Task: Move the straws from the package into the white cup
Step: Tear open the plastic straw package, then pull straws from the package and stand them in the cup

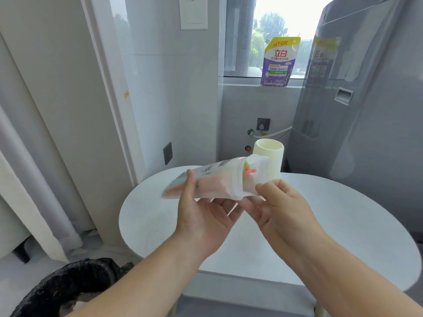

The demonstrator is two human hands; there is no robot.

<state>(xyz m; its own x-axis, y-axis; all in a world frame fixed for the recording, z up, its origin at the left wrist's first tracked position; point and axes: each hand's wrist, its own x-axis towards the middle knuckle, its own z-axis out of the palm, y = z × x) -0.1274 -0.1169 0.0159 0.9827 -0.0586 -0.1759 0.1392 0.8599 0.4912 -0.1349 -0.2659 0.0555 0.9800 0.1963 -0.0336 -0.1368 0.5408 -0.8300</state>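
I have the package held up over the white table, lying roughly level between both hands. My left hand cradles it from beneath, thumb pressed on the near face. My right hand is curled and pinching the open end, where the coloured straws poke out. The white cup stands upright just beyond my right hand, partly hidden by the package mouth. Farther back, a purple detergent pouch sits on the windowsill; a black bin bag lies below my left forearm.
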